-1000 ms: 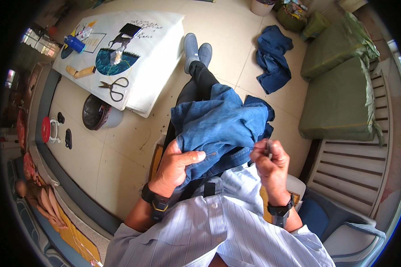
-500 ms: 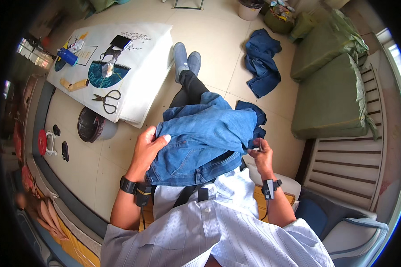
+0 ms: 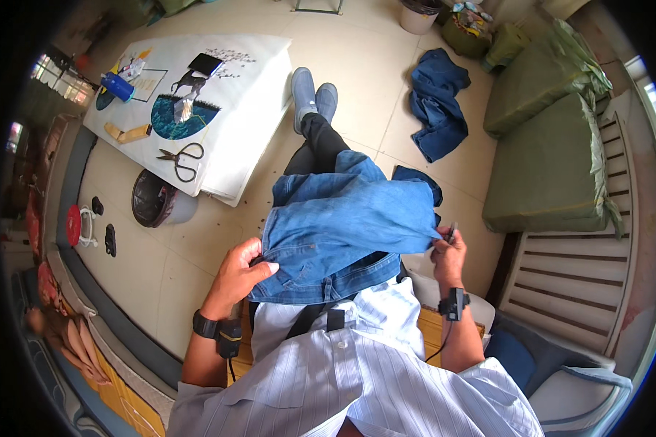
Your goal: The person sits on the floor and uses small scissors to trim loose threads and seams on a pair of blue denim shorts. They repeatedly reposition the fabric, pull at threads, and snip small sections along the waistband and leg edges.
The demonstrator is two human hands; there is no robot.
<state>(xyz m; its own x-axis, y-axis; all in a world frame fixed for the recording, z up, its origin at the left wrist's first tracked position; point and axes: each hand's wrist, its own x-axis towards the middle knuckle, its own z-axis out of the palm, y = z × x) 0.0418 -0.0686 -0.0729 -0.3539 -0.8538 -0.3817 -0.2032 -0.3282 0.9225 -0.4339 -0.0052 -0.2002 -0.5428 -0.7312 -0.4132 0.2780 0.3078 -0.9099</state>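
A pair of faded blue jeans (image 3: 357, 215) lies bunched across my lap, its waistband toward me. My left hand (image 3: 244, 275) is closed on the left edge, thumb on top of the denim and fingers underneath. At the opposite side my right hand (image 3: 448, 256) pinches the cloth, drawing it out to the right. A small dark, shiny object (image 3: 453, 231) shows between the right fingers; its kind I cannot make out. Darker denim (image 3: 421, 182) peeks out beyond the jeans, partly hidden by them.
Large black-handled scissors (image 3: 184, 160) lie on the white-covered table (image 3: 251, 95), with a blue bottle (image 3: 118, 86) farther left. Beneath its edge stands a waste bin (image 3: 160, 200). Dark blue jeans (image 3: 439, 105) are on the floor. Green covered cushions (image 3: 547, 164) rest on a slatted bench (image 3: 568, 280) at right.
My right hand has moved right, stretching the jeans' edge out with it. The left hand keeps its grip on the other edge. The whole view has shifted slightly.
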